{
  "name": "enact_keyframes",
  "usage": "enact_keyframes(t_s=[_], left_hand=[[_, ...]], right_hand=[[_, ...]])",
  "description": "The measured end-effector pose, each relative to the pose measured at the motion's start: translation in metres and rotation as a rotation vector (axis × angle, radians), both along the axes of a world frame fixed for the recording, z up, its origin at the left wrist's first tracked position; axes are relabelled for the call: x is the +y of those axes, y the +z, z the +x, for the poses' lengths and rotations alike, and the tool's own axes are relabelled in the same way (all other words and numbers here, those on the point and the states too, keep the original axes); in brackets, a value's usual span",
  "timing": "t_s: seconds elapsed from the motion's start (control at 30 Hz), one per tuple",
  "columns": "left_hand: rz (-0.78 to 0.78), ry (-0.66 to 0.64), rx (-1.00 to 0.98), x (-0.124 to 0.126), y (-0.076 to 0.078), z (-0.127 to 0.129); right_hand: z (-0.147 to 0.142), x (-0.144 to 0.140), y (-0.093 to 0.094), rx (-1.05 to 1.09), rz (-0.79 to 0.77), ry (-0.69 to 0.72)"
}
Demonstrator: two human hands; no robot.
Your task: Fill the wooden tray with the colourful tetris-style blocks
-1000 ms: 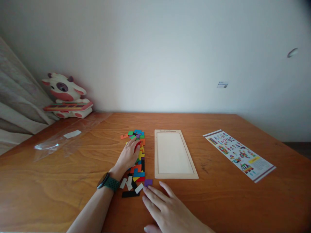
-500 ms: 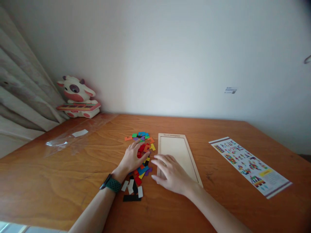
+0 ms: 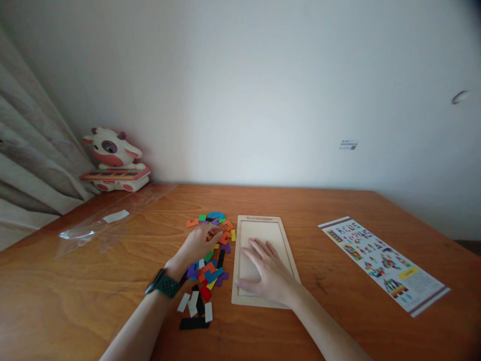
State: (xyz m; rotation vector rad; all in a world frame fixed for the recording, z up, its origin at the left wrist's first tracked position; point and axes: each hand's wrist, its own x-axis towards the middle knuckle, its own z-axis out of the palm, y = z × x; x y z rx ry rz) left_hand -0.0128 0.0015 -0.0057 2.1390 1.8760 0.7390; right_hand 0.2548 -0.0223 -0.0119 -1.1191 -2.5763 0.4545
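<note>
Over at the far left, a cow toy [image 3: 112, 159] sits against the wall by the curtain [image 3: 30, 165], and a clear plastic bag [image 3: 101, 223] lies flat on the wooden table [image 3: 338, 331]. Nearer the middle is a loose heap of puzzle pieces [image 3: 208, 260]: small flat angular shapes in orange, green, blue, purple, red, yellow, black and white, spread in a strip running toward the person. The left hand [image 3: 197, 245], with a dark watch [image 3: 162, 284] on its wrist, lies palm down on the heap with fingers loosely spread, gripping nothing that I can see. Just beside the pieces is a pale wooden tray [image 3: 289, 250], long and shallow with a raised rim; small lettering along its far edge is too fine to read. The right hand [image 3: 265, 273] rests flat inside the tray, fingers spread, holding nothing. Well apart to the right lies a printed sheet [image 3: 381, 258] with colourful pictures; its writing cannot be read. A small label [image 3: 348, 145] on the wall is likewise illegible.
</note>
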Motion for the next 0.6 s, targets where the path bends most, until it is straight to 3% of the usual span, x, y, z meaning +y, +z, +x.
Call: enact_keyframes(t_s=[0.17, 0.33, 0.6], left_hand=[[-0.018, -0.031, 0.054, 0.014, 0.004, 0.005], [-0.066, 0.010, -0.099, 0.010, -0.004, 0.015], [-0.016, 0.050, -0.348, 0.007, -0.009, 0.017]], right_hand=[[0.001, 0.000, 0.003, 0.011, -0.013, -0.018], [0.000, 0.000, 0.002, 0.065, 0.019, -0.043], [0.001, 0.005, -0.006, 0.164, 0.060, -0.060]])
